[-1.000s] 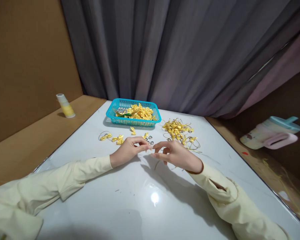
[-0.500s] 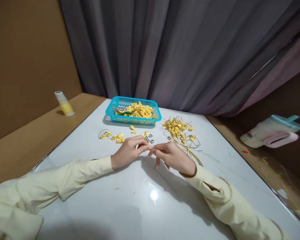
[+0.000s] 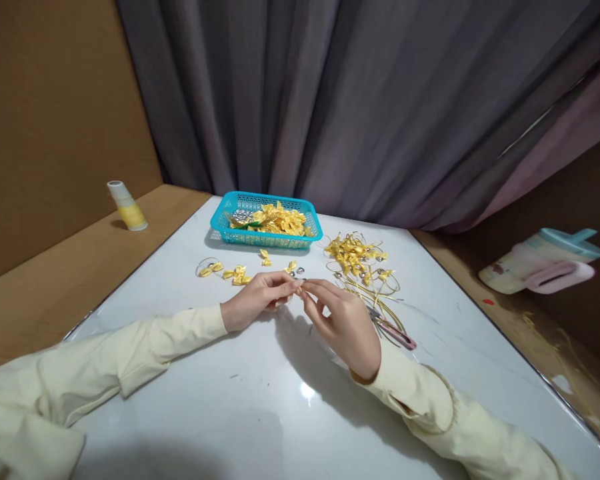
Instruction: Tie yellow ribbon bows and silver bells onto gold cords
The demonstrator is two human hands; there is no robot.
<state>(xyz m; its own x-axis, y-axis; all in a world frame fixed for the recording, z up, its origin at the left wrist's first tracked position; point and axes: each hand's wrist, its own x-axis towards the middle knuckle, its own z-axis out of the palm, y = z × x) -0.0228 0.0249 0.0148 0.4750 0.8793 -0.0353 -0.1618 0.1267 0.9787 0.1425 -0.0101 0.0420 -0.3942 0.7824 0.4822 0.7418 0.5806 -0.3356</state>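
Observation:
My left hand (image 3: 260, 299) and my right hand (image 3: 339, 319) meet fingertip to fingertip over the white table (image 3: 260, 400), both pinched on something tiny that I cannot make out. Just beyond the fingertips lie a few small silver beads (image 3: 298, 272) and yellow ribbon bows (image 3: 239, 275). A heap of yellow bows with gold cord loops (image 3: 356, 257) lies to the right of the hands. A turquoise basket (image 3: 220, 227) with more yellow bows stands at the back.
Pink-handled scissors (image 3: 395, 332) lie by my right wrist. A yellow thread spool (image 3: 126, 207) stands on the brown ledge at the left. A pink and teal jug (image 3: 545, 261) lies on the ledge at the right. Grey curtains hang behind.
My right hand has shifted left and turned, meeting the left fingertips. The scissors, hidden under the right wrist before, now show.

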